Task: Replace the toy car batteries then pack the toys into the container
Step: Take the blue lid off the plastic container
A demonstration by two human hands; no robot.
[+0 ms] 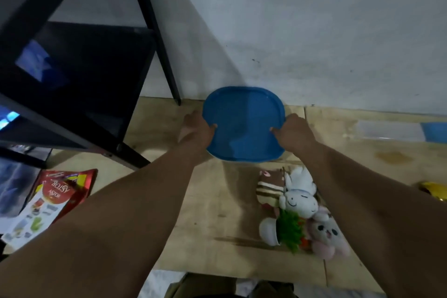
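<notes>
A container with a blue lid [243, 123] sits near the wall on the wooden floor; only the lid shows, its body is hidden beneath. My left hand [197, 128] grips the lid's left edge and my right hand [292, 132] grips its right edge, thumbs on top. Just in front of it lies a pile of toys: a white plush [300, 197], a pink bunny plush [326, 237], a brown striped plush [269, 189] and a small white pot with a green plant [287, 230]. No toy car is visible.
A black metal shelf [79, 94] stands at the left, one leg close to the lid. A red snack bag [53, 198] lies at its foot. A clear box with a blue part [396, 130] rests by the wall at right; a yellow object [435, 190] is at the edge.
</notes>
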